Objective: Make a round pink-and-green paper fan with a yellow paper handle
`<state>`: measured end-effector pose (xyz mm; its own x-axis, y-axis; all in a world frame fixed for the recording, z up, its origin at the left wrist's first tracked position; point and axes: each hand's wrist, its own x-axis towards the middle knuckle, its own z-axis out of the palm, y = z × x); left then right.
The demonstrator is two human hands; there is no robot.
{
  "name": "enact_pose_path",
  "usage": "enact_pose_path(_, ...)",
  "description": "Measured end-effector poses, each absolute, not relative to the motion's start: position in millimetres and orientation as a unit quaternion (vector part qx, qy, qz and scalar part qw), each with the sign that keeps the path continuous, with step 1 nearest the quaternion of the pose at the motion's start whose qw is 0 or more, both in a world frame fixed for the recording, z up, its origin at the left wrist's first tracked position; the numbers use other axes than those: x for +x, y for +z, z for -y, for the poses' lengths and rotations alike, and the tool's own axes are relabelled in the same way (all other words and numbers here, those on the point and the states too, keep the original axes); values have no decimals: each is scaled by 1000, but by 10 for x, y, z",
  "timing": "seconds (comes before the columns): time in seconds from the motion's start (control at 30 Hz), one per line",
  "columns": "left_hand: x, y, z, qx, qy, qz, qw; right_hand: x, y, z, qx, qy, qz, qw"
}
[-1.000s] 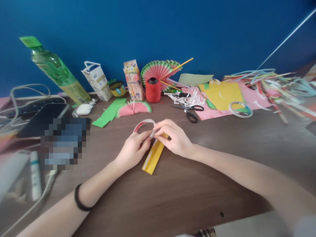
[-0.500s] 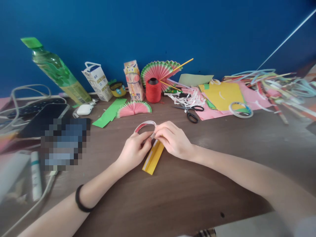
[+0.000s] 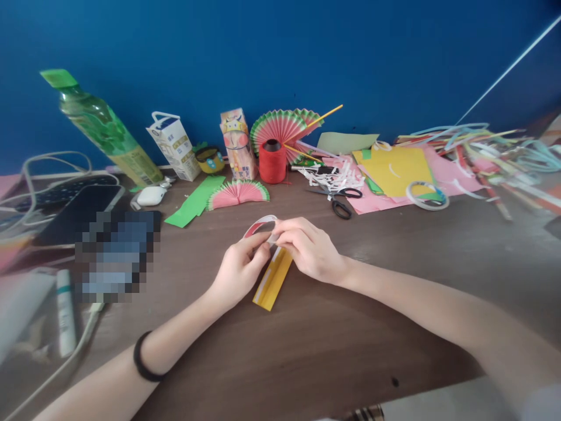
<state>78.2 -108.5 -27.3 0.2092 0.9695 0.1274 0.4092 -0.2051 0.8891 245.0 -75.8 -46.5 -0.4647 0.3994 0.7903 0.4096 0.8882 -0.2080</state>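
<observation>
My left hand [image 3: 241, 269] is closed around the near side of a thin roll of double-sided tape [image 3: 259, 223], white with a red inner side. Thumb and fingers of my right hand [image 3: 310, 250] pinch together at the roll's right edge, touching a whitish bit of tape there. Just below the fingertips lies a folded yellow paper strip [image 3: 276, 282], with a white line of tape running along its left side. Its upper end is hidden under my hands.
Beyond my hands are a pleated watermelon fan [image 3: 239, 194], green paper [image 3: 193, 204], red thread spool [image 3: 272, 164] and black scissors [image 3: 340, 202]. Yellow sheets [image 3: 398, 169] and another tape roll [image 3: 427, 196] lie right; a phone [image 3: 120, 251] and bottle [image 3: 105, 128] are left.
The tape roll has tilted and shifted slightly right, so less of its ring shows. Both hands stay nearly in place, with the yellow strip still below them.
</observation>
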Motion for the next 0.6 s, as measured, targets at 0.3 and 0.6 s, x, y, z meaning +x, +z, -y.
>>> enact_pose_path(0.3,752,-258,1064,667,385,-512,380,2455,-446,778,-224,71,845,481)
enact_pose_path(0.6,546,-390,877,791,232,-564,43,2650,-449,368,-353,284,754,475)
